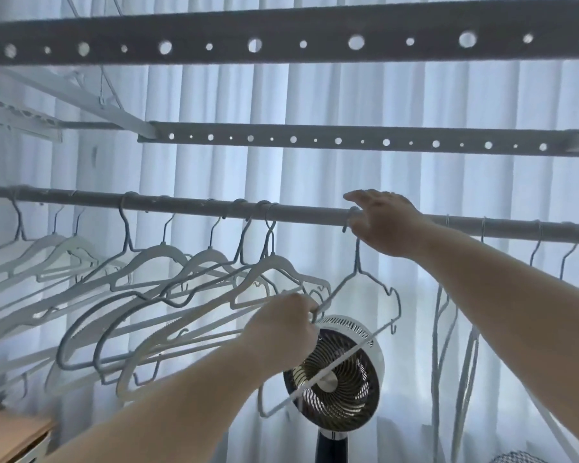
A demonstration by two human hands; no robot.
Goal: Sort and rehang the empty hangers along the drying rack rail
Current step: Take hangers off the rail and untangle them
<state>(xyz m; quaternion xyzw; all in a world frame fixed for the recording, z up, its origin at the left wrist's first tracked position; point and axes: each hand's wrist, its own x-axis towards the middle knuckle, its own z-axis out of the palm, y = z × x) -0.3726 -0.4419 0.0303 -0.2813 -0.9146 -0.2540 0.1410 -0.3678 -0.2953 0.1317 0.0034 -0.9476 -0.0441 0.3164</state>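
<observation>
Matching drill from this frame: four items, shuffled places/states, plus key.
Items
1. left hand
2. right hand
3. fan
4. top perforated bar

Places/states
A. highest in view
B. on the round rail, beside a hook
C. grips the tilted hanger low on its frame
D. low, behind the tilted hanger

Pairs: 1-C, 2-B, 3-D, 4-A

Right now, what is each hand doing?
Left hand: grips the thin hanger.
Right hand: at its hook on the rail; grip cannot be told.
</observation>
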